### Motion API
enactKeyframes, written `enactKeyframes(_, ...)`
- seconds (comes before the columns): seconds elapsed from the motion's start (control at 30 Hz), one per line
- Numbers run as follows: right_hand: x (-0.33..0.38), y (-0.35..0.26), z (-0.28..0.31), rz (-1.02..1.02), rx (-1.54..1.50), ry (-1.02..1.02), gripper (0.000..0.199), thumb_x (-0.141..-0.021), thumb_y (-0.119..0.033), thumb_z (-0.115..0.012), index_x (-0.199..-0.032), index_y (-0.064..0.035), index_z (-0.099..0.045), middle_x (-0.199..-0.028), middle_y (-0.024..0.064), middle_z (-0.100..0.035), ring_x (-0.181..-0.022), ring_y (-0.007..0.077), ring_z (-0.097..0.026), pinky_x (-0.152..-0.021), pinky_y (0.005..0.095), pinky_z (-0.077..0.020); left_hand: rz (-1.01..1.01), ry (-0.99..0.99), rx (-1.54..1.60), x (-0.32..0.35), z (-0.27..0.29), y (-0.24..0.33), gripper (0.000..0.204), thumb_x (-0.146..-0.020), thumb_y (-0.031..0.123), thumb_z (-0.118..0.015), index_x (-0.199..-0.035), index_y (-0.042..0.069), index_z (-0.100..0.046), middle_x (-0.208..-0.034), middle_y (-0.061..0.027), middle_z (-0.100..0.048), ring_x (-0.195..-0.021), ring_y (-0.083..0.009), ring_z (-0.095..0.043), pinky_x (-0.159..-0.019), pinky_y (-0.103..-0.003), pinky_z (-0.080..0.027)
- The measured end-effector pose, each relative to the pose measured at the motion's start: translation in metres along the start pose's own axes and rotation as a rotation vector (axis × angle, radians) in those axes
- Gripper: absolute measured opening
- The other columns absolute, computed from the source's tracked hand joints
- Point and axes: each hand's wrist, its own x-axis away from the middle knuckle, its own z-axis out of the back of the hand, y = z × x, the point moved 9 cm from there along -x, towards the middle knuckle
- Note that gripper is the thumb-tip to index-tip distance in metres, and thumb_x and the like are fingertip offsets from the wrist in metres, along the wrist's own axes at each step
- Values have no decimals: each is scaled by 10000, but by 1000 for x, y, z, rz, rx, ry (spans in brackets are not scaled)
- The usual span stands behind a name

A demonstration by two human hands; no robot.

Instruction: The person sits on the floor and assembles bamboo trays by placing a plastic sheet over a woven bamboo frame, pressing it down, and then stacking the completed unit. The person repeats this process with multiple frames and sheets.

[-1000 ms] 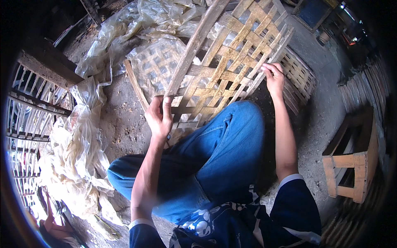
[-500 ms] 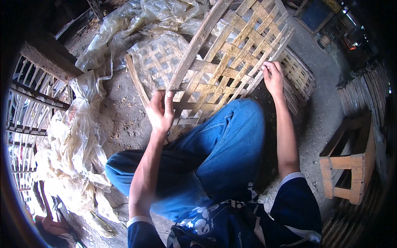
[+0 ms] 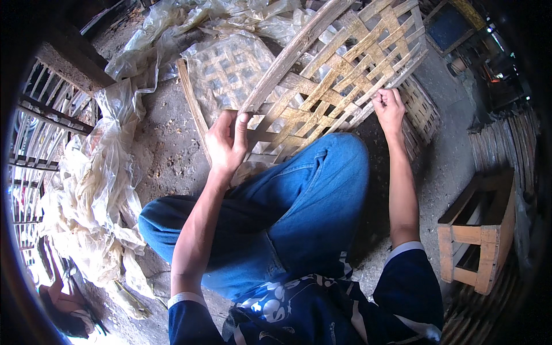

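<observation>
A woven bamboo panel (image 3: 328,95) with an open lattice and wooden edge strips leans tilted over my bent knees. My left hand (image 3: 227,138) is closed round the lower end of its thick left edge strip (image 3: 287,60), thumb on top. At the panel's right edge my right hand (image 3: 389,109) is closed, fingers pinched against the rim strip; whether a thin strand is between them is too small to tell. Behind the panel lies another lattice panel (image 3: 227,69) covered by clear plastic. A further woven bamboo piece (image 3: 421,109) stands behind the right edge.
Crumpled clear plastic sheeting (image 3: 92,190) runs along the left and far side. A wooden stool (image 3: 480,230) stands at the right, by stacked grey sheets (image 3: 509,141). A slatted bamboo barrier (image 3: 43,144) and a wooden beam (image 3: 75,69) are at the left. Another person's arm (image 3: 57,287) shows lower left.
The panel has shifted slightly right and lies at a lower slant. Both hands moved a little with it; my right hand's fingers are curled more tightly at the right edge.
</observation>
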Motion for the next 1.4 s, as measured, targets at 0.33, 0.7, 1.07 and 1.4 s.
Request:
enactKeyframes(0.33, 47, 72, 23, -608, -461, 283, 167, -929, -11, -541, -1081, 7, -608, -936, 89, -677, -650, 159, -651, -662, 303, -570, -26, 14, -58, 2, 4, -11, 327, -981, 306, -610, -877, -4, -639, -700, -163, -615, -594, -239, -586, -589, -351, -466)
enactKeyframes(0.7, 260, 143, 15, -1143, -247, -6, 256, -930, -190, -684, -1158, -74, -693, -992, -5, -673, -862, 102, -600, -708, 267, -501, -6, 36, -10, 2, 3, -14, 317, -978, 308, -625, -877, 7, -645, -623, -82, -549, -546, -133, -461, -516, -307, -392)
enactKeyframes(1.07, 101, 54, -75, -758, -800, -54, 306, -894, -77, -732, -1141, -8, -565, -1059, 48, -660, -923, 82, -608, -818, 238, -490, 24, 68, 140, 5, 0, -13, 298, -986, 260, -628, -852, -7, -631, -605, 8, -513, -574, -57, -444, -503, -253, -358)
enactKeyframes(1.4, -29, -21, -14, -570, -1020, 152, 306, -909, -34, -659, -1172, -7, -505, -1038, 65, -647, -895, 109, -610, -785, 280, -509, -4, 169, 374, 7, 17, -6, 244, -1042, 223, -524, -907, 25, -567, -711, 28, -516, -630, -35, -418, -566, -218, -374)
